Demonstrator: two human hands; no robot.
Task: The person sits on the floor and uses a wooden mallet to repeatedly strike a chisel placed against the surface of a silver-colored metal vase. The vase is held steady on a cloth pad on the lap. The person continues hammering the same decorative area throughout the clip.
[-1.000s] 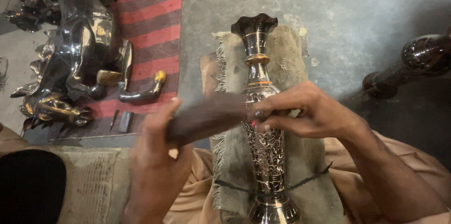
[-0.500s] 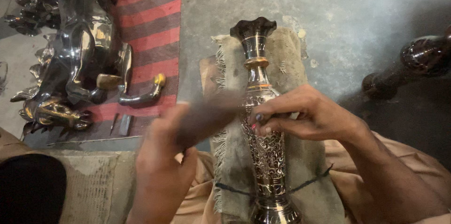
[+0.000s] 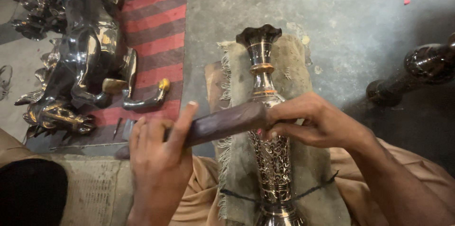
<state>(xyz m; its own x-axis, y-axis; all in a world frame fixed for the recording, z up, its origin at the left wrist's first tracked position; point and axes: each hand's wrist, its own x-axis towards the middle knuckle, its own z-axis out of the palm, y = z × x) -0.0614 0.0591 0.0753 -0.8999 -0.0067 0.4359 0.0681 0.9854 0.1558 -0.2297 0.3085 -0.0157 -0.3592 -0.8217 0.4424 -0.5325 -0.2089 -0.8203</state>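
- Head view: a tall engraved metal vase (image 3: 271,126) lies lengthwise on a frayed grey-green cloth (image 3: 294,65), its long axis running away from the person, its scalloped mouth pointing at the far concrete floor (image 3: 332,13) and its foot near the bottom edge of the picture, over the lap.
- A dark wooden bar (image 3: 222,122) lies crosswise over the vase's engraved body, its axis running left to right and rising slightly to the right.
- The right hand (image 3: 315,122) is closed around the bar's right end, fingers curled under and thumb on top, resting against the vase.
- The left hand (image 3: 159,159) grips the bar's left part, fingers wrapped over it, with one finger stretched out along the wood.
- What the vase holds inside cannot be told, since only the rim of its mouth shows.
- Well to the left, shiny metal horse figures (image 3: 87,55) stand on a red and grey striped mat (image 3: 156,22).
- At the right edge, a dark rounded metal piece (image 3: 417,69) lies on the floor, well apart from the vase.
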